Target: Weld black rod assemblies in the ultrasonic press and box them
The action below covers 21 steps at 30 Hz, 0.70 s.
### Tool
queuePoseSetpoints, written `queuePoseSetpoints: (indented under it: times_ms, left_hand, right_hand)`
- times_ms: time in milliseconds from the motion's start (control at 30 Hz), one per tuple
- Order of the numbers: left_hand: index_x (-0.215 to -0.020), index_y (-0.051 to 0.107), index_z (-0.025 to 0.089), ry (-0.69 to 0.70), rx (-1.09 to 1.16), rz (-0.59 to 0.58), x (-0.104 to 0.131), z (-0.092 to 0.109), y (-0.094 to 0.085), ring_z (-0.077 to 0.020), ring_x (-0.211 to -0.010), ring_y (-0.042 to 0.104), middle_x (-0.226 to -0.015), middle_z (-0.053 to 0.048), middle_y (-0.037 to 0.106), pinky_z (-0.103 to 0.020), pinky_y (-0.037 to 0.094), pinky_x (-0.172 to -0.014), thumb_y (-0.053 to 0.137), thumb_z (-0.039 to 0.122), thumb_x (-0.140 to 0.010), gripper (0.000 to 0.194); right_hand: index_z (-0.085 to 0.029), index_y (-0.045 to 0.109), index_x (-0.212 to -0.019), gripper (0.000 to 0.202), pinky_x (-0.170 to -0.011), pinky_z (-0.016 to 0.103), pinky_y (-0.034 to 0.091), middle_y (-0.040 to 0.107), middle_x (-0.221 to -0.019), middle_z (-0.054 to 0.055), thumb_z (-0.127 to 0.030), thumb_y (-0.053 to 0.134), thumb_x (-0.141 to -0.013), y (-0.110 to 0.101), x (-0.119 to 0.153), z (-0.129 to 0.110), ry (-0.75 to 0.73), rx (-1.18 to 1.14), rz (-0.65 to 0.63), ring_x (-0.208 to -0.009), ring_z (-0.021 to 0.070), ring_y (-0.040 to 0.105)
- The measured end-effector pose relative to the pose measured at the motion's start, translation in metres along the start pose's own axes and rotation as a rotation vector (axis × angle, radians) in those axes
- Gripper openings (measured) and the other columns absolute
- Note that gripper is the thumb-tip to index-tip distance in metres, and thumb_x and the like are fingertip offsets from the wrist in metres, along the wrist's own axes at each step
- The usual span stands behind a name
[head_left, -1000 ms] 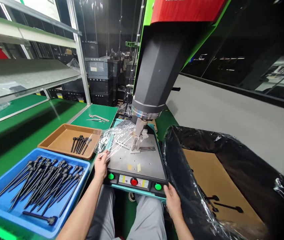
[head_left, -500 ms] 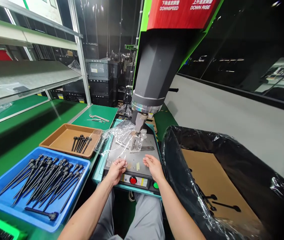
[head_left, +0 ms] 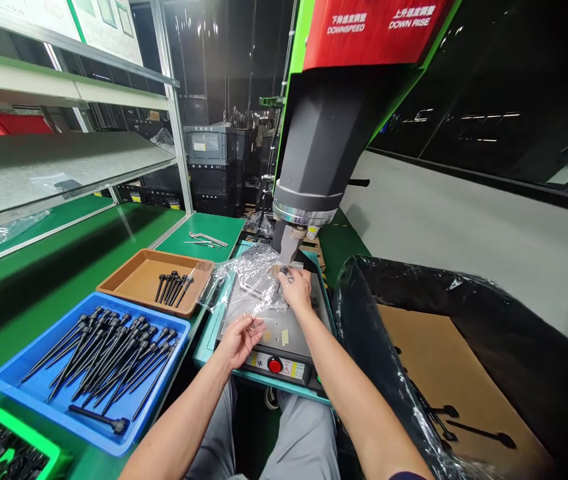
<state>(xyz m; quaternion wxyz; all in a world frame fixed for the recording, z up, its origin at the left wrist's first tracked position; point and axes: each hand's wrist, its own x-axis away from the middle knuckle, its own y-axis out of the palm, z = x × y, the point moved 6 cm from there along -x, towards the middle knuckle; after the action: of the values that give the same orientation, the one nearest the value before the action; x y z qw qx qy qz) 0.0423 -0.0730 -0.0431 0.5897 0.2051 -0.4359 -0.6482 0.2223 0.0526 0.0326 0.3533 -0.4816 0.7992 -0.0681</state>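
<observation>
Beneath the tip of the grey press head [head_left: 289, 244], my right hand [head_left: 296, 288] is closed on a small black part [head_left: 287, 272] at the metal fixture. My left hand [head_left: 241, 340] is near the front edge of the metal plate [head_left: 277, 328], palm turned up and fingers curled, beside the clear plastic film [head_left: 254, 275]. Whether it pinches the film is unclear. The film lies over the plate's left side and reaches toward the brown tray [head_left: 129, 273]. My right hand partly hides the fixture.
On the left, a blue tray [head_left: 14, 375] holds several black rods, and a green bin [head_left: 57, 451] holds black rings. A red button [head_left: 275, 365] is on the press front. At right stands a black-lined box [head_left: 364, 320] with rods on cardboard [head_left: 429, 347].
My right hand has moved forward and slightly left, from above the plate's front to the fixture under the press tip. My left hand has turned more palm-up. The camera view has shifted slightly.
</observation>
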Motion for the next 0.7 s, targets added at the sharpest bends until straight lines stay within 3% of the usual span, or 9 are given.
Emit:
queuePoseSetpoints:
  times_ms: [233,400,567,700]
  left_hand:
    - [-0.086,0.058,0.015,-0.005,-0.012,0.003,-0.002,-0.001,0.001,-0.0172,-0.076,0.071,-0.088,-0.009,0.072,-0.023,0.057,-0.064,0.07,0.016,-0.079,0.015]
    - [-0.086,0.058,0.014,-0.008,-0.021,0.019,-0.005,0.002,-0.002,-0.0161,-0.075,0.071,-0.088,-0.009,0.072,-0.022,0.058,-0.064,0.07,0.016,-0.078,0.015]
    - [-0.088,0.059,0.013,-0.056,-0.052,0.121,-0.008,-0.004,-0.018,-0.0129,-0.067,0.069,-0.085,-0.008,0.071,-0.02,0.058,-0.06,0.07,0.015,-0.079,0.014]
    - [-0.087,0.059,0.012,-0.13,-0.105,0.256,-0.012,-0.016,-0.037,-0.0097,-0.057,0.066,-0.076,-0.005,0.069,-0.018,0.057,-0.057,0.069,0.016,-0.081,0.012]
  right_hand:
    - [-0.013,0.072,-0.09,0.029,-0.098,0.043,0.037,0.062,-0.103,0.016,-0.034,0.063,-0.072,0.007,-0.023,-0.003,0.079,0.053,-0.103,-0.109,0.033,0.051]
    - [-0.014,0.07,-0.086,0.025,-0.1,0.047,0.037,0.063,-0.103,0.017,-0.033,0.063,-0.07,-0.003,-0.028,-0.008,0.086,0.014,-0.097,-0.111,0.0346,0.052]
    - [-0.016,0.067,-0.091,0.031,-0.083,0.044,0.051,0.065,-0.099,0.014,-0.041,0.059,-0.075,-0.037,0.012,0.001,0.138,-0.104,-0.071,-0.094,0.0297,0.062]
    - [-0.016,0.059,-0.107,0.042,-0.065,0.038,0.057,0.068,-0.098,0.012,-0.048,0.062,-0.079,-0.071,0.065,0.005,0.233,-0.49,-0.024,-0.091,0.0274,0.066]
